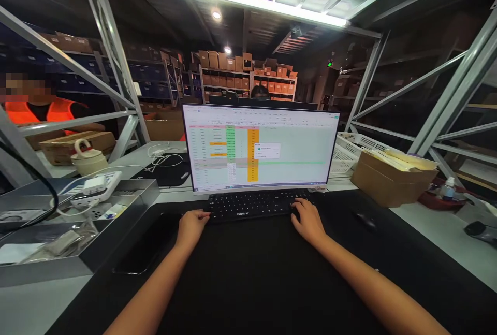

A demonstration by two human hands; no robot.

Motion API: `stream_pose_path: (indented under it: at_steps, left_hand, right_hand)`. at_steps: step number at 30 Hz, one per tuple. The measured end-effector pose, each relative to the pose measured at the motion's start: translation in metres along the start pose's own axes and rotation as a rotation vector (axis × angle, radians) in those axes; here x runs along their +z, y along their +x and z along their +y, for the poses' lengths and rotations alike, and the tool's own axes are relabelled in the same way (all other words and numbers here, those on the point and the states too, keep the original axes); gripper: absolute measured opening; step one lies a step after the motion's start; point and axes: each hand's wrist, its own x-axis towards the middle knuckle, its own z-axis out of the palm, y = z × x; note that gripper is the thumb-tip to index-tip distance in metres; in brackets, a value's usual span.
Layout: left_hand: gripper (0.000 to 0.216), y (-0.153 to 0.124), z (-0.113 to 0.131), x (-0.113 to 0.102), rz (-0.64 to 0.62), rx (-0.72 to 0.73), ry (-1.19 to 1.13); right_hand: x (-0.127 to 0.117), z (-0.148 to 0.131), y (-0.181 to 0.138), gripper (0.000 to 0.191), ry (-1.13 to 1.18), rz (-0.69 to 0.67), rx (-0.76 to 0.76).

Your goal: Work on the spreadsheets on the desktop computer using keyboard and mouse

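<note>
A black keyboard (248,205) lies on a dark desk mat in front of a monitor (295,143) that shows a spreadsheet with green and orange columns and a small pop-up box. My left hand (191,226) rests at the keyboard's left end, fingertips on its corner keys and holding nothing. Over the right-hand keys is my right hand (308,218), fingers apart and bent, with nothing in it. To the right lies a black mouse (365,219), untouched. A dark phone (149,244) lies on the mat left of my left hand.
A grey tray (89,247) with plastic bags and a white power strip (99,188) stands left, near a cream kettle (88,159). Right are a cardboard box (388,177) of papers and white baskets (344,154). A person in an orange vest (60,112) is beyond the left frame.
</note>
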Motion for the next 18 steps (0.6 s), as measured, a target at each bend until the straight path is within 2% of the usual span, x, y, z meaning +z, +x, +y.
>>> stream_pose_path:
  at_steps: [5, 10, 15, 18]
  left_hand:
    - [0.016, -0.003, 0.000, 0.001, 0.028, 0.007, 0.001]
    - [0.017, -0.007, -0.001, 0.006, 0.070, 0.005, 0.026]
    - [0.019, -0.015, 0.002, 0.008, 0.119, 0.059, 0.068]
    - [0.023, -0.021, 0.007, 0.007, 0.146, 0.126, 0.117]
  right_hand:
    - [0.014, 0.016, -0.002, 0.025, -0.037, 0.050, -0.035]
    - [0.020, 0.020, -0.006, 0.028, -0.073, 0.096, -0.087]
    - [0.016, 0.018, -0.009, 0.034, -0.075, 0.162, -0.130]
    - [0.004, 0.033, -0.008, 0.037, -0.159, 0.143, -0.153]
